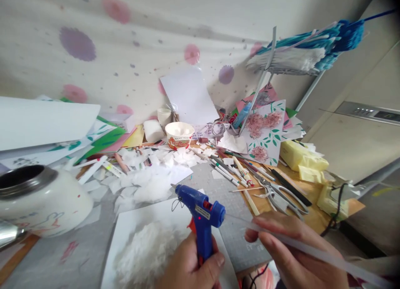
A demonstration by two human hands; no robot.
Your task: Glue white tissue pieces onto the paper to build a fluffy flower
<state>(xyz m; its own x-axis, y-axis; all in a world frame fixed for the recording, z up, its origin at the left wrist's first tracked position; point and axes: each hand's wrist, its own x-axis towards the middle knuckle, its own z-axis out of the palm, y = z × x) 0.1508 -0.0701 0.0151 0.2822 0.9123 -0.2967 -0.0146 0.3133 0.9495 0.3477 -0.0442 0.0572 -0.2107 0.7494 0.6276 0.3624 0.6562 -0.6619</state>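
A blue hot glue gun (200, 212) with an orange trigger and a lit red light is gripped by its handle in my left hand (195, 264). Its nozzle points up and to the left. My right hand (296, 243) pinches a long translucent glue stick (328, 255), whose far tip lies at the back end of the gun; whether it is inside cannot be made out. Below the gun, a fluffy white heap (146, 255) rests on a white sheet (115, 243), partly hidden by my left hand.
On the left stands a white pot (56, 201) with a dark mouth. Torn paper scraps (150, 180) lie behind the sheet, near a paper bowl (179, 135). Scissors (281, 195), pens and pencils spread to the right. Pipe cleaners (312, 51) hang above, beside flower pictures (264, 133).
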